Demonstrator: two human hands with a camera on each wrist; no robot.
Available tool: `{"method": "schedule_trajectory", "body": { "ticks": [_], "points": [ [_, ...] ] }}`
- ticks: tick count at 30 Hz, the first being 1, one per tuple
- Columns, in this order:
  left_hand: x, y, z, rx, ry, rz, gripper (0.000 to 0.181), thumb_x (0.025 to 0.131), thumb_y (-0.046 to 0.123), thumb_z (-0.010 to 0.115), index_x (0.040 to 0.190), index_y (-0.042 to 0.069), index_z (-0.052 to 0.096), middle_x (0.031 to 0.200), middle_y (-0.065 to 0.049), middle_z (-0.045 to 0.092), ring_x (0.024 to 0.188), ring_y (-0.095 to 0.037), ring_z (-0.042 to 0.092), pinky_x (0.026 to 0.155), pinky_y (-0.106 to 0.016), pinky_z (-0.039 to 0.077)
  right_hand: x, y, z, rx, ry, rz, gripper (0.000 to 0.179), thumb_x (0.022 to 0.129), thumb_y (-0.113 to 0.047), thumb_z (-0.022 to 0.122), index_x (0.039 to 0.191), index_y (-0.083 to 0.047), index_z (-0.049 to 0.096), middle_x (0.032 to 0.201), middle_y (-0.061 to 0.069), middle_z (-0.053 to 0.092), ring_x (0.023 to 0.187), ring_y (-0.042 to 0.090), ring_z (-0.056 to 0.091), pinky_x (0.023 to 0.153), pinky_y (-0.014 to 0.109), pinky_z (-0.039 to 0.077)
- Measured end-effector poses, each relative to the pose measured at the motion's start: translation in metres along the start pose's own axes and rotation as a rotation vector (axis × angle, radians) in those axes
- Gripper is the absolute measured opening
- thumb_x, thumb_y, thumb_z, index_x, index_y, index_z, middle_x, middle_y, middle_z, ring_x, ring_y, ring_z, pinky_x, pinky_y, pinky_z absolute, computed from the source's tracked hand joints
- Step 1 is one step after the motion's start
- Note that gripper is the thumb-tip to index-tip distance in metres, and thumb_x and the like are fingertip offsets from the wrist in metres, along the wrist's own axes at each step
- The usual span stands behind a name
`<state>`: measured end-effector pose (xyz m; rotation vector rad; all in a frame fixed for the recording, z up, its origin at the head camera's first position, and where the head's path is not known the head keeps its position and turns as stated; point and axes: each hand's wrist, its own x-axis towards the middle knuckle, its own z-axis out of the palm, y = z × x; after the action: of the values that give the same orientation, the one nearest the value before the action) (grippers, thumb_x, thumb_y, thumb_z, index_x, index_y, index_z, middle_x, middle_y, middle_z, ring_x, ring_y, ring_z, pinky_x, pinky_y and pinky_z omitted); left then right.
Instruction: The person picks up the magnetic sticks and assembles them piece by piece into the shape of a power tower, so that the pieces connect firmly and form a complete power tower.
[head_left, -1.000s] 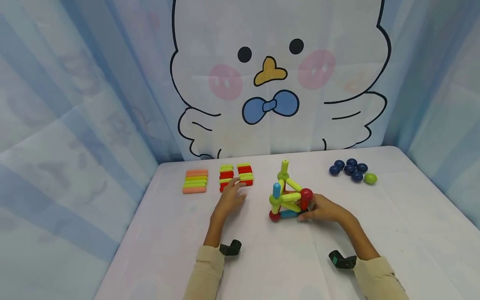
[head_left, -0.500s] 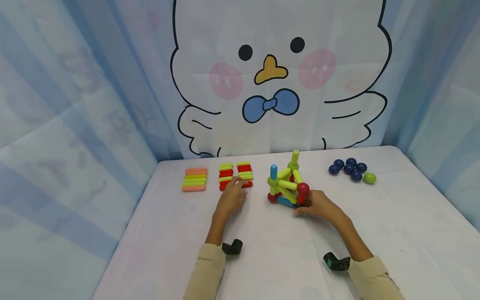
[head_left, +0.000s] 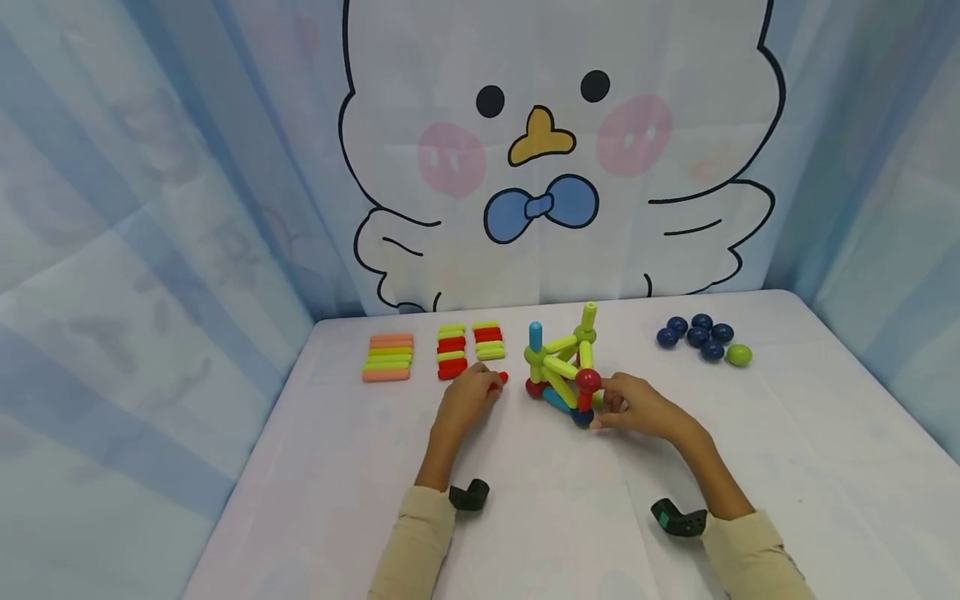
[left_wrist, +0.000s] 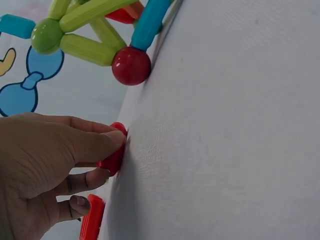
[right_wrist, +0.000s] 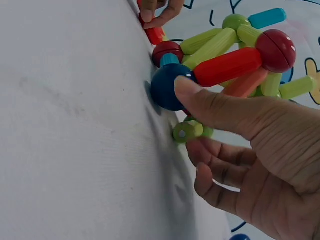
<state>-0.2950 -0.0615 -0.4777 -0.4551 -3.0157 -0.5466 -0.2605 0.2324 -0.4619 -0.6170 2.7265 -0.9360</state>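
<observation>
My left hand (head_left: 463, 402) pinches a red magnetic rod (left_wrist: 116, 156) between thumb and fingers, close over the table, left of the ball-and-rod structure. That structure (head_left: 558, 367) stands mid-table, built from green, red and blue rods joined by balls, with a blue rod (head_left: 536, 336) and a green rod (head_left: 589, 315) sticking up. On its right side my right hand (head_left: 643, 407) grips it low down, the thumb lying on a dark blue ball (right_wrist: 166, 91). The other fingers curl near a green rod end (right_wrist: 184, 132); part of the grip is hidden.
Rows of red and green rods (head_left: 452, 343) lie beyond my left hand, with another short row (head_left: 488, 333) beside them. Farther left is an orange, yellow and green row (head_left: 388, 357). Several dark blue balls (head_left: 697, 337) and one green ball (head_left: 739, 355) sit at the back right.
My left hand has taken a red rod from the front of the right-hand row and drawn it nearer. My right hand has turned the structure and shifted it slightly left.
</observation>
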Motion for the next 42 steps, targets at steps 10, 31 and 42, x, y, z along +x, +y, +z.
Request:
{"method": "schedule_trajectory", "body": {
  "ticks": [10,31,42],
  "points": [
    [-0.007,0.005,-0.032,-0.327,-0.193,0.149,0.023,0.088,0.019,0.073,0.102,0.013,0.057,0.089,-0.002,0.063,0.077,-0.013,0.057,0.069,-0.021,0.051,0.007,0.003,0.010,-0.052,0.024,0.018,0.045,0.078,-0.028,0.083,0.110,-0.001,0.064,0.094,0.007,0.058,0.084,0.016,0.059,0.075,0.032,0.056],
    [-0.018,0.103,-0.014,-0.641,0.272,0.322,0.041,0.090,0.033,0.067,0.124,0.009,0.066,0.110,-0.004,0.072,0.099,-0.013,0.066,0.080,-0.017,0.054,0.005,0.002,0.014,0.101,0.038,-0.086,0.042,0.078,-0.023,0.082,0.105,0.000,0.061,0.090,0.005,0.067,0.081,0.014,0.060,0.072,0.023,0.054],
    [-0.018,0.116,-0.005,-0.551,0.328,0.254,0.043,0.089,0.034,0.067,0.123,0.008,0.068,0.107,-0.004,0.071,0.092,-0.011,0.060,0.069,-0.014,0.052,0.006,0.004,0.016,0.109,0.034,-0.119,0.033,0.080,-0.021,0.080,0.098,0.000,0.062,0.086,0.004,0.066,0.076,0.012,0.057,0.068,0.022,0.052]
  ]
}}
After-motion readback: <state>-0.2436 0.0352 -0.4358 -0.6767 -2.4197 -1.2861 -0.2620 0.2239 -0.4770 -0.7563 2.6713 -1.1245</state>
